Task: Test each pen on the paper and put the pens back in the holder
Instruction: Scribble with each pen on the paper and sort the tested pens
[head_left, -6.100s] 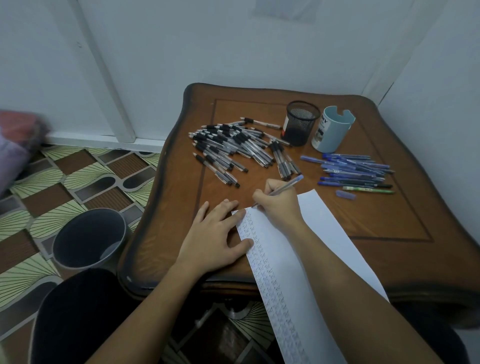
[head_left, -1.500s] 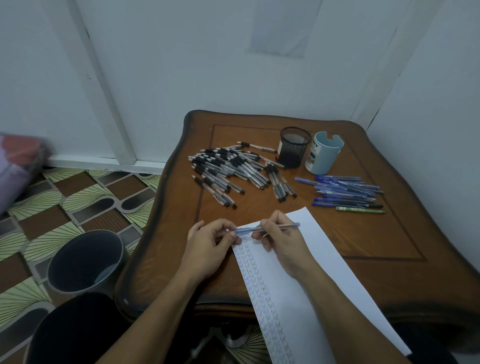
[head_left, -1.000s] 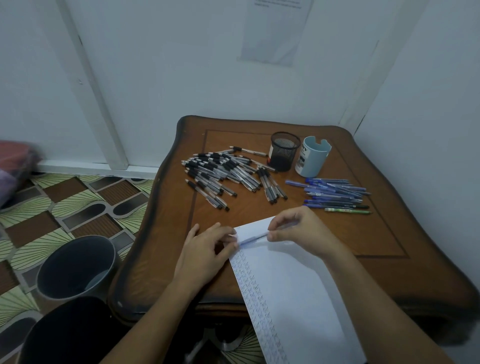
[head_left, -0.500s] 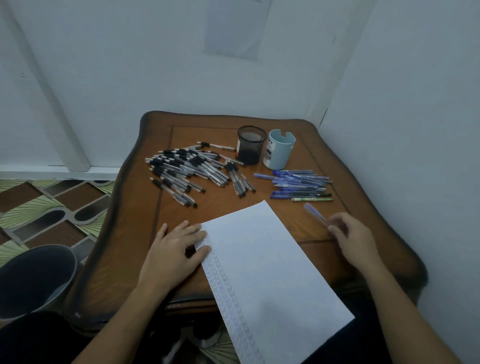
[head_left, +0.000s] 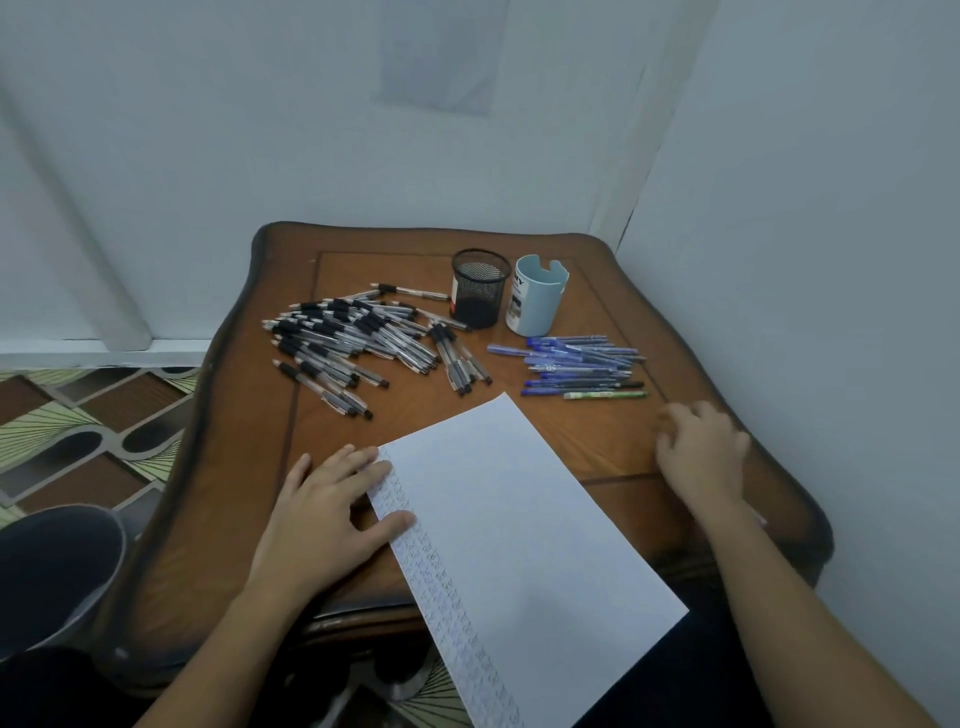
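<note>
My left hand (head_left: 332, 509) lies flat on the left edge of the white paper (head_left: 524, 525), which carries a column of small test marks. On the table's right side my right hand (head_left: 701, 452) rests knuckles up with its fingers curled; no pen shows in it, and what lies beneath is hidden. A heap of black-grip pens (head_left: 363, 343) lies left of the black mesh holder (head_left: 479, 294). Blue pens (head_left: 582, 364) lie below the light-blue holder (head_left: 537, 296).
The wooden table (head_left: 249, 467) stands in a corner, with a wall close on the right. A dark bin (head_left: 52, 566) stands on the patterned floor at the left. The paper overhangs the table's near edge.
My right hand carried the blue pen from the paper to the table's right side, where the pen is no longer visible. My left hand stayed on the paper. The view swung right.
</note>
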